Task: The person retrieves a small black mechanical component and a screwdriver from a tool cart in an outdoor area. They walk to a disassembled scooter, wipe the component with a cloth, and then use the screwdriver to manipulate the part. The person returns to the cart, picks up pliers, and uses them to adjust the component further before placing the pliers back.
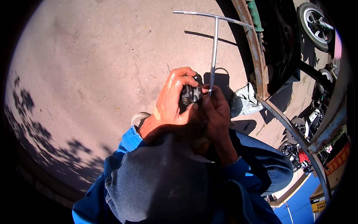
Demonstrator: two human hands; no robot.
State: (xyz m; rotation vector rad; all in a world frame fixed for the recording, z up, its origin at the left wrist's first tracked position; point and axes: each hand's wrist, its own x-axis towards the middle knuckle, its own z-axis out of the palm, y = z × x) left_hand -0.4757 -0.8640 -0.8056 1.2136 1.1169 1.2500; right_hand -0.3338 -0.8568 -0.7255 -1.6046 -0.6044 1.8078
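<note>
My left hand (pixel 173 97) is closed round a small black, ridged metal part (pixel 191 94), perhaps a brake caliper; its exact kind is unclear. Close beside it, the fingers of my right hand (pixel 216 112) are closed on the lower end of a silver T-handle wrench (pixel 214 56). The wrench's shaft points away from me, its crossbar at the far end. Whether the wrench tip touches the black part is hidden by my fingers. Both hands are close together above my lap.
A rusty metal frame (pixel 251 44) curves along the right, with a green-handled tool (pixel 255 16) by it. A silvery plastic bag (pixel 246 100) lies on the ground near my right hand. Farther right are a wheel (pixel 316 28) and several vehicle parts.
</note>
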